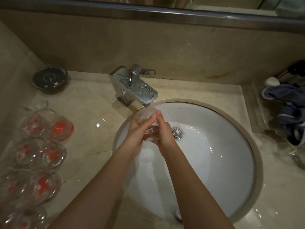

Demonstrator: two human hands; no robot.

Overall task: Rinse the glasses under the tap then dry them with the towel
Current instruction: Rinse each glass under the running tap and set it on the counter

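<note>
Clear glass (146, 120) up under the spout of the chrome tap (133, 85), over the back left of the white sink (214, 162), mouth tipped toward the spout. Cupped between both hands: left hand (135, 129) wrapped round its left side, fingers curled on the wall; right hand (163, 129) closed on the right side and base, fingertips meeting the left's over the top. Firmly gripped on both sides, not pinched at the rim. Water stream itself too faint to make out, though wet glints on the bowl near the drain (177, 132).

Handling, by the look of it: light, rigid, thin-walled, and slick when wet. Fragile against the ceramic bowl or the tap's hard edge, so best held round the body or base with a full wrap, never by the lip alone.

Out to the left on the stone counter (92, 129), a cluster of waiting glasses with red markings (41, 146), plus a dark round dish (49, 79) near the wall. Far right, blue towel (287, 109) bunched in a clear tray, well apart from the sink, ready for drying.
</note>
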